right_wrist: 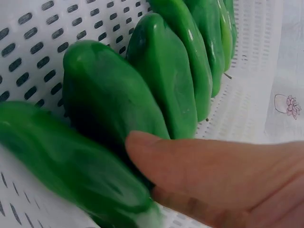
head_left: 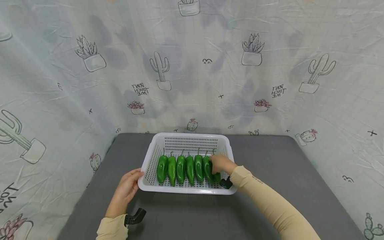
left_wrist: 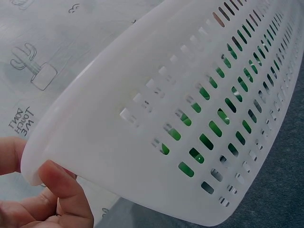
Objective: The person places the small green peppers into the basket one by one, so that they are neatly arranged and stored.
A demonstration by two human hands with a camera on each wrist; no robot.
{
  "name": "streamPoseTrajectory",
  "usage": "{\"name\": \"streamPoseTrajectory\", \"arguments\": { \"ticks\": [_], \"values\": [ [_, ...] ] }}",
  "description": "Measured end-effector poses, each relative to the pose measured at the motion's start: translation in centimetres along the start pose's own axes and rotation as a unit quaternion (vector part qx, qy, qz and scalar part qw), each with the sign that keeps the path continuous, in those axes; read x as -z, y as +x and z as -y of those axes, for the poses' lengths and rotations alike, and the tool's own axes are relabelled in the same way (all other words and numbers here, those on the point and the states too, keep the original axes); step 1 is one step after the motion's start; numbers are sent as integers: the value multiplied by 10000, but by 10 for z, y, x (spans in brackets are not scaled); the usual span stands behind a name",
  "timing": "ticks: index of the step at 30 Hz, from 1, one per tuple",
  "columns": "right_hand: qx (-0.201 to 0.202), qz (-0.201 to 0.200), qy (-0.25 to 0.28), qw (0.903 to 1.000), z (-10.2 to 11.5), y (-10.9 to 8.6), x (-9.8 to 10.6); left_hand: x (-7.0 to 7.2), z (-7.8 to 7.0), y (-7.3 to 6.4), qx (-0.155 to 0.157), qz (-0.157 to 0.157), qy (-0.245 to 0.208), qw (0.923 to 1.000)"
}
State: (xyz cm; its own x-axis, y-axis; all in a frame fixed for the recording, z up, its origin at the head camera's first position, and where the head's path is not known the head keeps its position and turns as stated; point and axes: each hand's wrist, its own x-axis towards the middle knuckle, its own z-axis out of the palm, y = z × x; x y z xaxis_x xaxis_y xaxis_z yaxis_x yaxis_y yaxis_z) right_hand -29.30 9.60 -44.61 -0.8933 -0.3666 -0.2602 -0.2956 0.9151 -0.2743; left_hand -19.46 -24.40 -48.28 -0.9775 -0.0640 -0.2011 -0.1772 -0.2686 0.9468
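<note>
A white plastic basket (head_left: pixel 186 190) with slotted walls holds a row of long green chili peppers (head_left: pixel 181 169), lying side by side with stems toward the far wall. My left hand (head_left: pixel 127 188) grips the basket's left rim (left_wrist: pixel 35 161), thumb and fingers bent over the edge. Inside, at the row's right end, my right hand (head_left: pixel 222 164) holds the last chili pepper (right_wrist: pixel 71 161) near its stem end. The right thumb (right_wrist: pixel 161 156) lies between this pepper and its neighbour (right_wrist: pixel 111 90), touching the neighbour. The other right fingers are mostly hidden.
The basket stands on a grey tabletop (head_left: pixel 186 216), close to the back edge. Behind and beside the table hangs a pale curtain (head_left: pixel 192 76) printed with cacti. Each wrist carries a black camera mount (head_left: pixel 135 216).
</note>
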Motion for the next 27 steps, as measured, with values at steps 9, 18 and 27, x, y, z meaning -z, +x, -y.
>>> {"name": "streamPoseTrajectory", "arguments": {
  "ticks": [9,18,27],
  "values": [
    [-74,-136,346,9993,0,-12,25,0,-1,0,83,-42,-8,10000],
    [229,-306,1368,9899,-21,-39,64,1,-4,0,119,-68,136,9998],
    [91,-956,2732,9571,-65,-76,58,1,-2,0,130,11,82,9999]
  ]
}}
